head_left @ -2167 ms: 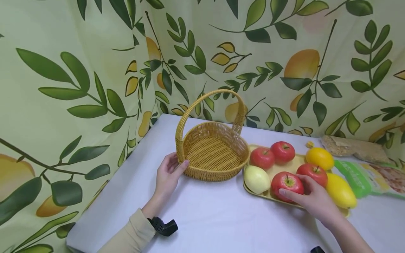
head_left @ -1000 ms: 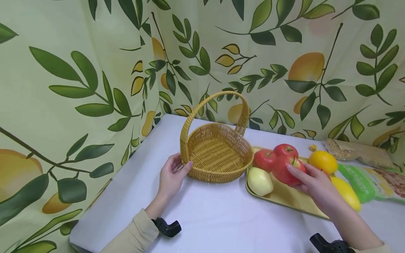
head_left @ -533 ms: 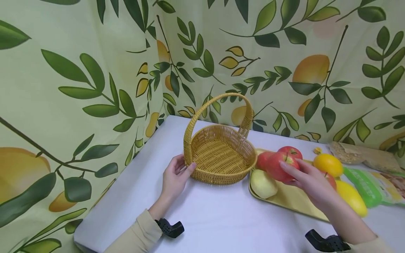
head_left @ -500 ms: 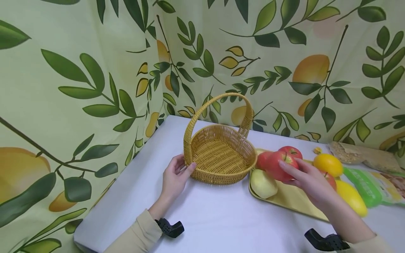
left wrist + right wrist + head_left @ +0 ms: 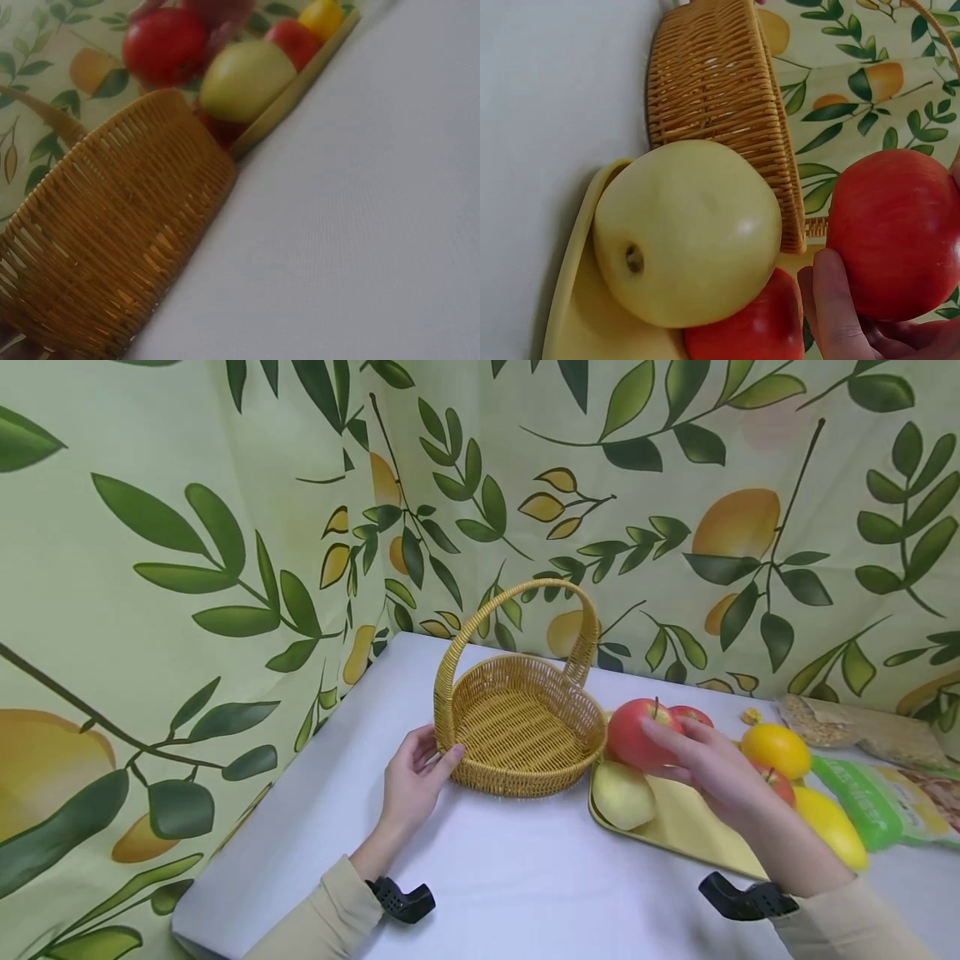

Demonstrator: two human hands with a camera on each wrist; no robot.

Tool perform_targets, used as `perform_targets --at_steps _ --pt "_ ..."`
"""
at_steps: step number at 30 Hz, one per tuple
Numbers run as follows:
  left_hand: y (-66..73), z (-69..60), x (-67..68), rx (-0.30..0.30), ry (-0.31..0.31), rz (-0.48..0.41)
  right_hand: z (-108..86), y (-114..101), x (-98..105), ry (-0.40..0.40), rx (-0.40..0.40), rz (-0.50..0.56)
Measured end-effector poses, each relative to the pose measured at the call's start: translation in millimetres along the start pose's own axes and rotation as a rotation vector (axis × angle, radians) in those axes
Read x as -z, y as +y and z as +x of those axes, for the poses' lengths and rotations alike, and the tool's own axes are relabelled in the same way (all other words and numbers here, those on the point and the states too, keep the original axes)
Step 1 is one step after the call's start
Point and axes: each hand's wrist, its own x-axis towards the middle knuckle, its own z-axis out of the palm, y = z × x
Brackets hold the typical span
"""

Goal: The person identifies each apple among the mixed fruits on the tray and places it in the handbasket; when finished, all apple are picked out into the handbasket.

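My left hand (image 5: 412, 781) grips the left side of a wicker basket (image 5: 517, 783), at the foot of its arched handle. Nothing lies inside the basket. A red apple (image 5: 633, 735) is held up in my right hand (image 5: 712, 764), just right of the basket's rim. The right wrist view shows the thumb and fingers around this apple (image 5: 896, 232). Below it on a yellow tray (image 5: 693, 827) sits a pale yellow-green fruit (image 5: 622, 795), with its stem end showing in the right wrist view. Other red apples (image 5: 692, 715) on the tray are partly hidden.
An orange-yellow round fruit (image 5: 776, 750) and a long yellow fruit (image 5: 832, 828) lie at the tray's right end. Beyond are a green package (image 5: 862, 802) and a bag of tan pieces (image 5: 817, 722). Patterned cloth (image 5: 480, 485) hangs behind the white table (image 5: 495, 877).
My right hand has lifted the red apple off the tray and carried it left and up, toward the basket. The left hand keeps its grip on the basket.
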Motion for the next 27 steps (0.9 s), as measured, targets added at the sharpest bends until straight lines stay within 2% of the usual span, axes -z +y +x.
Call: perform_targets --at_steps 5,16,21,27 --pt "-0.3 -0.2 -1.5 0.004 -0.003 -0.022 6.5 -6 -4 -0.014 0.001 0.047" --pt "2.3 0.6 0.8 0.002 0.02 -0.017 16.8 -25 -12 -0.066 -0.018 0.011" --pt "1.9 0.7 1.1 0.007 0.009 -0.014 21.6 -32 -15 -0.061 -0.047 -0.027" --pt "1.0 0.1 0.1 0.013 0.003 -0.031 25.9 -37 -20 -0.063 -0.056 0.001"
